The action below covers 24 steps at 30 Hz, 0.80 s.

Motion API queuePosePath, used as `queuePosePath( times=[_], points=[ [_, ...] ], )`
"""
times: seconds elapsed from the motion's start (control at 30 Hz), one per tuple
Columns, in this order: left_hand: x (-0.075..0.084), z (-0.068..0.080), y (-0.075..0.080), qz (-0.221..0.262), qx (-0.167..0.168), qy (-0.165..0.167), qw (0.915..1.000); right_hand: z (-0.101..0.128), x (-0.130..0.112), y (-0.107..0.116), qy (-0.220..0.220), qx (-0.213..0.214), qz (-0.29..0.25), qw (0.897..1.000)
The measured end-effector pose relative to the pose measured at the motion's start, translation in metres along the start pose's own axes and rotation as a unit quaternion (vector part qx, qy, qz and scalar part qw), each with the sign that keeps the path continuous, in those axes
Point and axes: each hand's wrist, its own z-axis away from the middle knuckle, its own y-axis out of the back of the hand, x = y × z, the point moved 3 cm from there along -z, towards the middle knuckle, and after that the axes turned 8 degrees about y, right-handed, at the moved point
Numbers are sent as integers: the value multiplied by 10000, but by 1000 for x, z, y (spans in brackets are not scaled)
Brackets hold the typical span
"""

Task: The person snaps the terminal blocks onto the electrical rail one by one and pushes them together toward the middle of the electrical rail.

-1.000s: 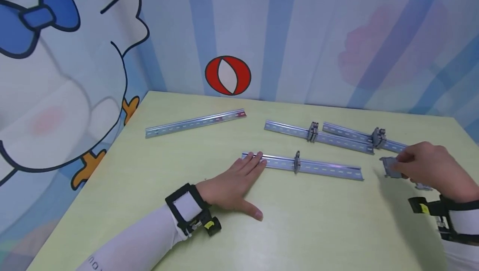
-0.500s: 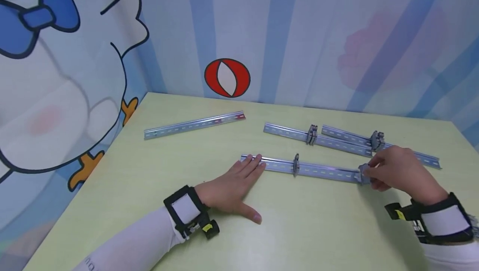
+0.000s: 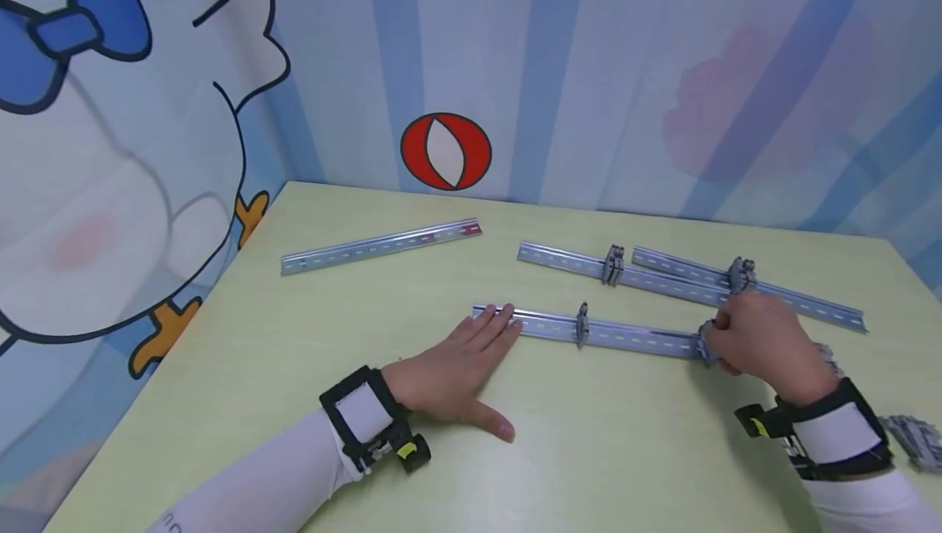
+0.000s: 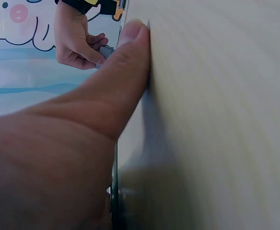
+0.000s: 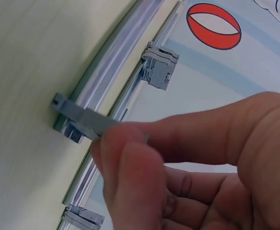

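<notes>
Right hand pinched grey clip at near rail's right end; left hand lay flat, fingers straight, pressing the left end.

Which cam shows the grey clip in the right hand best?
Right wrist: the grey clip fills the near view, pinched by the right hand against the end of the nearest rail. Head view shows it small, mostly hidden by fingers. Left wrist shows it far off, barely visible.

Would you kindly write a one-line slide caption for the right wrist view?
Right hand pinches a grey clip at the end of a metal rail on the table.
</notes>
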Motion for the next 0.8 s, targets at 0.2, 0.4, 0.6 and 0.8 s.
queuePosePath(
  times=[0.2,0.4,0.6,0.8],
  points=[
    [0,-1,1,19,28,-12,10000,-3,-1,1,139,283,181,9993],
    [0,1,2,3,9,-4,10000,-7,-1,1,373,338,228,9985],
    [-1,2,4,-51,-5,83,10000,-18,-6,3,533,237,288,9979],
    [2,2,4,-1,-78,59,10000,-18,-2,0,306,-17,275,9992]
  ],
)
